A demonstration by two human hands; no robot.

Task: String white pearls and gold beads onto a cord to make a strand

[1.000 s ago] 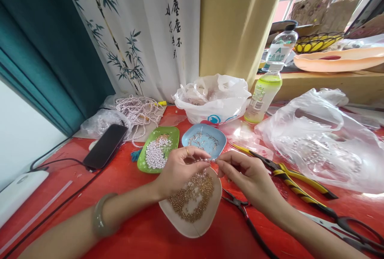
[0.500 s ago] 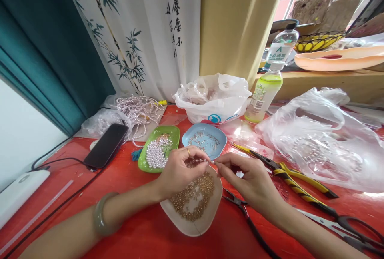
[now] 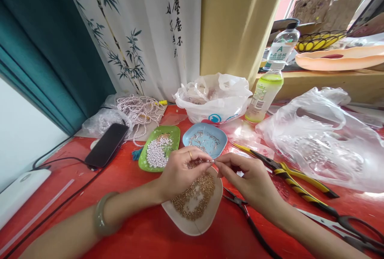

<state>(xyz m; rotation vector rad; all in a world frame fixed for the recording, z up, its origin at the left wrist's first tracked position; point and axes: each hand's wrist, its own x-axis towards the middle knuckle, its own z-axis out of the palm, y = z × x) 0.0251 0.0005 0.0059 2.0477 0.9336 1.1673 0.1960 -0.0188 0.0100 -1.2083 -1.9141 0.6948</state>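
Observation:
My left hand point(image 3: 183, 173), with a ring and a wrist bangle, pinches a short strand of small beads point(image 3: 195, 164) between thumb and fingers. The thumb and forefinger of my right hand point(image 3: 247, 175) are closed at the strand's end, touching my left fingertips. Both hands are over the far rim of a pale dish point(image 3: 180, 219) of gold beads point(image 3: 195, 203). Beyond them lies a blue dish point(image 3: 187, 133) of small metal pins. To the left is a green tray point(image 3: 142, 163) holding white pearl beads point(image 3: 156, 155).
Yellow-and-black pliers point(image 3: 300, 179), scissors point(image 3: 345, 227) and smaller pliers point(image 3: 240, 203) lie at the right. A phone point(image 3: 106, 147) and strung pearls point(image 3: 139, 109) are at the left. Plastic bags point(image 3: 216, 111) and a bottle point(image 3: 265, 95) stand at the back.
My left fingers have slid slightly right, closer to my right fingertips, so less of the bead strand shows between them. My right hand has hardly moved.

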